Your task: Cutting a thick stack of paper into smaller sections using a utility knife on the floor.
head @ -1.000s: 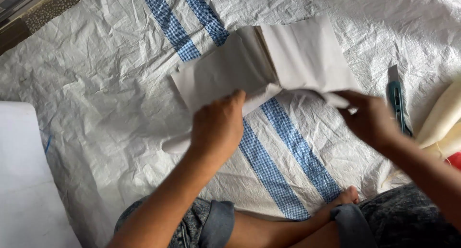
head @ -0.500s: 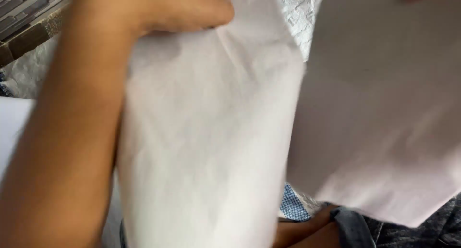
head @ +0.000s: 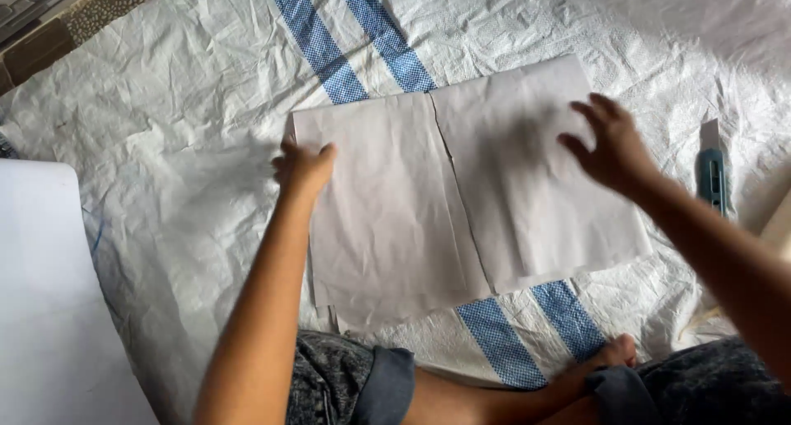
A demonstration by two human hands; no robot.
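A: Head cam, looking down. What's the person on w/ now?

B: Sitting on the floor, legs crossed, on a white woven mat (head: 165, 186) w/ two blue stripes (head: 354, 46). A big sheet of pale paper (head: 395, 219) lies opened flat on it, crease down the middle.

A: Hands?

B: Left hand (head: 303, 168) is on the paper's upper left corner, fingers curled, pinning the edge to the mat. Right hand (head: 611, 147) is spread wide, fingers apart, over the right half. It's blurred, so I can't tell if the palm touches or just hovers. Neither holds anything.

A: Paper lying true?

B: Roughly. Right half sits a bit higher than the left, and extra edges peek out at the bottom, so more than one layer, I'd say.

A: Best way to flatten it, imo?

B: Keep the left as the anchor, sweep the right palm outward from the crease toward the far edge, light pressure, so the wrinkles run out and the sheet doesn't skid on that slick mat.

A: Anything else nearby?

B: A teal box cutter (head: 711, 171) at the right, just past the right hand, well off the paper. A white board (head: 49, 310) at the left edge. Denim shorts (head: 346, 384) at the bottom.
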